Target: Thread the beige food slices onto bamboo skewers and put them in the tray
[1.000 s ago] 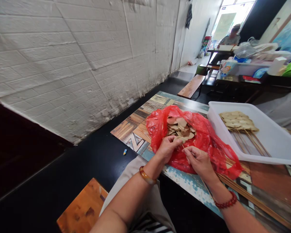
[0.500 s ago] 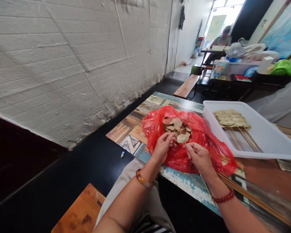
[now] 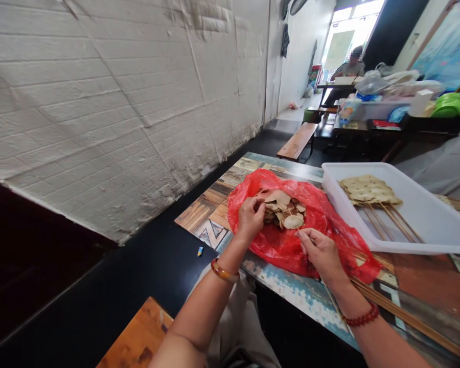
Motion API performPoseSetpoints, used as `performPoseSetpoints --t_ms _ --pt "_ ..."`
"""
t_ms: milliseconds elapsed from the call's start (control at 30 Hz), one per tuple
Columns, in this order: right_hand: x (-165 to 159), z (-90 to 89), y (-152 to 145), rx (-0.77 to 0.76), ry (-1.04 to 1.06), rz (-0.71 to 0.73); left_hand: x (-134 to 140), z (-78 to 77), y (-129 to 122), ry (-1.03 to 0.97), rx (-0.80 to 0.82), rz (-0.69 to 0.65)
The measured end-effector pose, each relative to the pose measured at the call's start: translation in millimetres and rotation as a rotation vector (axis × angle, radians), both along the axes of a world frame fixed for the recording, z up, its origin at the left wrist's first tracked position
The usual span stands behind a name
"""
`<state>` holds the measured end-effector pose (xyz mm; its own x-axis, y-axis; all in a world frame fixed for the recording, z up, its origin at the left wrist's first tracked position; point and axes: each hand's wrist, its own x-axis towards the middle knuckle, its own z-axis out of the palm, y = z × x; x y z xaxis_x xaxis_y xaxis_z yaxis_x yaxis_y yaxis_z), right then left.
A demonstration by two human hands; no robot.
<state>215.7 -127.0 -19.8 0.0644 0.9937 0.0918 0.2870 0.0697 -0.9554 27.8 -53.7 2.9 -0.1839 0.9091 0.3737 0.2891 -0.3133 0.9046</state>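
A crumpled red plastic bag [image 3: 276,250] lies open on the table, holding a heap of thin, pale beige round slices [image 3: 279,199]; their exact kind is unclear. My left hand [image 3: 252,219] is at the left side of the heap, fingers curled and tips against the slices; what lies between them is hidden. In my right hand [image 3: 321,251], thumb and fingers pinch a thin wooden skewer [image 3: 334,301] near its tip. One round slice [image 3: 293,221] sits on that tip, over the heap. The skewer's shaft runs back under my right wrist.
A white plastic tray [image 3: 437,225] on the right holds skewered flat slices [image 3: 370,189]. Bare skewers [image 3: 406,314] lie along the patterned table [image 3: 207,212]. A bench [image 3: 299,139], a cluttered table and a seated person [image 3: 350,66] are farther back. A brick-patterned wall [image 3: 138,92] stands left.
My left hand has moved away from the skewer tip, up and left to the heap of slices. My right hand still holds the skewer with the slice. The view has shifted slightly.
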Motion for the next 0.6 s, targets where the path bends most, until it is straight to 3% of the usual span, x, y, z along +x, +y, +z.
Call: performPoseSetpoints --t_ms 133,267,600 --pt "-0.4 0.3 -0.2 0.009 -0.019 0.009 -4.6 5.8 15.2 0.417 0.135 0.018" --pt "-0.8 0.2 -0.3 0.018 -0.024 0.024 -6.1 9.1 26.2 0.656 0.156 -0.006" --pt "-2.2 -1.8 0.5 0.023 -0.017 0.028 -16.8 -3.6 50.1 0.463 0.092 -0.146"
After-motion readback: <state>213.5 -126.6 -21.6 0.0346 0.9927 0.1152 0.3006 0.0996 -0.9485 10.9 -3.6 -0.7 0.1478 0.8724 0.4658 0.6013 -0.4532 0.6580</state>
